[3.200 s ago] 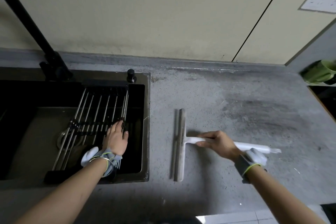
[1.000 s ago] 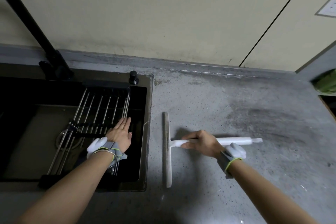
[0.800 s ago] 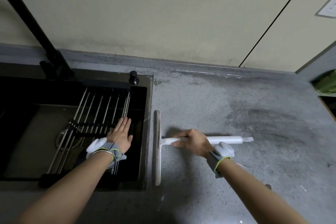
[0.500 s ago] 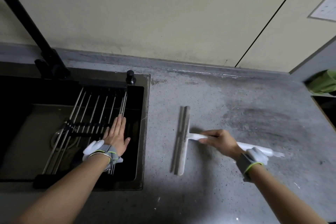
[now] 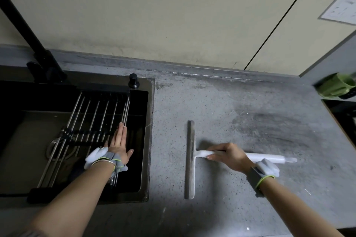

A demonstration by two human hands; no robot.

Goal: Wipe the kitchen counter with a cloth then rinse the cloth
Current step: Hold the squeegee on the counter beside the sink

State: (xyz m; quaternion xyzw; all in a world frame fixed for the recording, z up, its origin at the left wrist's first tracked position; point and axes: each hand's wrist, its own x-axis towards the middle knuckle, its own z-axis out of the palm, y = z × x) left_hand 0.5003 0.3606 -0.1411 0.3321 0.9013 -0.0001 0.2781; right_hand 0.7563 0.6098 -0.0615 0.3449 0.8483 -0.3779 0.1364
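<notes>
Left hand (image 5: 117,147) lies flat, fingers open, on the rack (image 5: 92,132) over the sink (image 5: 148,140) at left. No cloth visible; mid-frame, right hand (image 5: 229,157) fingers grip a squeegee (image 5: 190,159) on the surface (image 5: 250,106). Looks light, stiff; its handle seems the best hold.

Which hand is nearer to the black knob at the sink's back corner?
Left. The left hand lies flat on the rack in the sink, just below the knob. The right hand grips the squeegee on the counter, farther off to the right.
</notes>
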